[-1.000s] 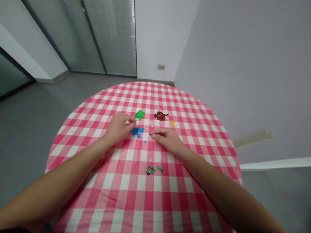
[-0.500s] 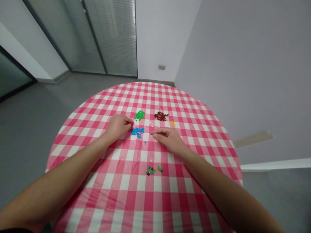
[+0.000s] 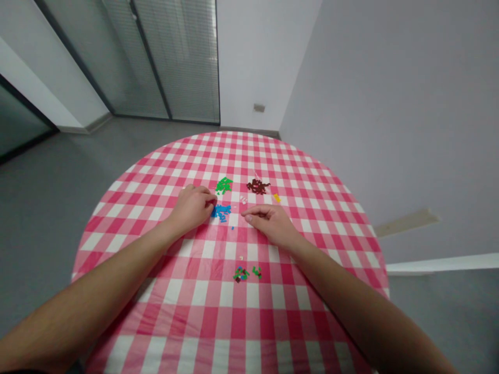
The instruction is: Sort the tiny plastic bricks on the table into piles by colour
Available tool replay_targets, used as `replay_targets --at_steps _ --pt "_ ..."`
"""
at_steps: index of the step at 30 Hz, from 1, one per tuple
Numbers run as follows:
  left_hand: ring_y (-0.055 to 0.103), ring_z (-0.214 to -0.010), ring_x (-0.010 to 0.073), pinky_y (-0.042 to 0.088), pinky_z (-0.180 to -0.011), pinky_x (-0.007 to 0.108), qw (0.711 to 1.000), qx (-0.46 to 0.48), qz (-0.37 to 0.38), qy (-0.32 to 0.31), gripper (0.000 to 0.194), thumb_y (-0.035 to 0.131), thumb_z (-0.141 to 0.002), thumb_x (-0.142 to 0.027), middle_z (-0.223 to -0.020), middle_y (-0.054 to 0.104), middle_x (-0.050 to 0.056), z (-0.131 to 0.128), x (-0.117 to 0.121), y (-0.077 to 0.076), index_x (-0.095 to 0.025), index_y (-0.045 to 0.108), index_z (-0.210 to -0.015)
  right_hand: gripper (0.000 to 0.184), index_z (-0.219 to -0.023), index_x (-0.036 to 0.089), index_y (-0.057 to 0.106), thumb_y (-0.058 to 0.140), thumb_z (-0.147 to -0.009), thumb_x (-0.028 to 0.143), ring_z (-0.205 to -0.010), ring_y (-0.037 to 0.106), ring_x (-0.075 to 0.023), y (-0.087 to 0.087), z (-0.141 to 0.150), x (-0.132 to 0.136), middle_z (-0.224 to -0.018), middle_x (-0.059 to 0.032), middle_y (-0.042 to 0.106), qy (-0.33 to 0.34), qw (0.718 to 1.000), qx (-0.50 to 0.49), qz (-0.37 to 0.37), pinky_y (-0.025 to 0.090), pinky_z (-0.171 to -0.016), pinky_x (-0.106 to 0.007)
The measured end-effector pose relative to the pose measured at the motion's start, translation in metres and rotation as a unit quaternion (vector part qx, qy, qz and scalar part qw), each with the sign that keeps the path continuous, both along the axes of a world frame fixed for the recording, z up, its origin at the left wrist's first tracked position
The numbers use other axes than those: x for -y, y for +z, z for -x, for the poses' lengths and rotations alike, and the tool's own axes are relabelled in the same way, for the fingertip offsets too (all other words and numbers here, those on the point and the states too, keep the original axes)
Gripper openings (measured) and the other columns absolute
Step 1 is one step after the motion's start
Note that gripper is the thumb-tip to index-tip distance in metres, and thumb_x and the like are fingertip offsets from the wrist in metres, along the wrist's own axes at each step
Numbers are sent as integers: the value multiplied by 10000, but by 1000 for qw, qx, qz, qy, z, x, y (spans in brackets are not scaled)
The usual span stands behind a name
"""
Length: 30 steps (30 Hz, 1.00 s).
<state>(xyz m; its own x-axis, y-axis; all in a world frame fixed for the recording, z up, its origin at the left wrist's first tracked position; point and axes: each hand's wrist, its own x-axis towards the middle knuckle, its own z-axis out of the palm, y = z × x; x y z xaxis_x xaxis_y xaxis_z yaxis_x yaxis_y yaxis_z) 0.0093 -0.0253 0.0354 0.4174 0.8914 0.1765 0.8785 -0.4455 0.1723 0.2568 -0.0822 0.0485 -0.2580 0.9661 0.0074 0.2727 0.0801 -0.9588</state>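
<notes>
The fingers [image 3: 209, 197] of the left hand [image 3: 191, 209] are bunched together at the top edge of a pile of small blue pieces [image 3: 221, 211]. The right hand's [image 3: 271, 222] forefinger and thumb sit close, touching or not unclear, just beside pale bits [image 3: 244, 200]. Green [image 3: 224, 184] and dark red [image 3: 258, 186] piles lie beyond, and a mixed pile [image 3: 241, 274] lies nearer the tabletop's [image 3: 249, 322] near edge.

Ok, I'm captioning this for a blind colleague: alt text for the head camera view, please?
The left hand rests its fingertips at a small pile of blue bricks on a round table with a pink-and-white gingham cloth, the right hand beside it. A green pile and a dark red pile lie beyond, a small mixed pile nearer the person.
</notes>
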Motion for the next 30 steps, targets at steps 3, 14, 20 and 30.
replay_targets --at_steps 3,14,20,30 --pt "628 -977 287 403 -868 432 1000 -8 -6 -11 310 496 -859 -215 -1089 748 86 -1 -2 -2 -209 792 -953 256 -965 209 812 671 -822 368 -669 601 -146 -1 0 0 -834 -52 768 5 1000 0 -12 456 -620 -278" --pt "609 -934 269 394 -851 429 999 6 -27 -18 275 505 -872 -205 -1029 736 88 -3 -5 -3 -207 778 -905 123 -881 179 806 697 -828 155 -668 645 -132 26 -13 12 -800 -38 752 312 922 215 -81 452 -620 -237" --pt "609 -892 252 418 -851 417 993 99 -68 -15 300 515 -905 -275 -974 742 90 -3 3 0 -180 799 -930 137 -929 172 806 719 -830 137 -715 657 -136 13 -2 16 -868 -53 762 348 892 270 -101 452 -663 -239" --pt "617 -879 225 450 -854 395 981 147 -30 -123 265 519 -848 -158 -895 722 62 -8 21 10 -188 779 -880 132 -860 177 765 637 -890 176 -765 653 -170 31 -28 -4 -867 -59 768 155 906 364 -147 433 -707 -273"
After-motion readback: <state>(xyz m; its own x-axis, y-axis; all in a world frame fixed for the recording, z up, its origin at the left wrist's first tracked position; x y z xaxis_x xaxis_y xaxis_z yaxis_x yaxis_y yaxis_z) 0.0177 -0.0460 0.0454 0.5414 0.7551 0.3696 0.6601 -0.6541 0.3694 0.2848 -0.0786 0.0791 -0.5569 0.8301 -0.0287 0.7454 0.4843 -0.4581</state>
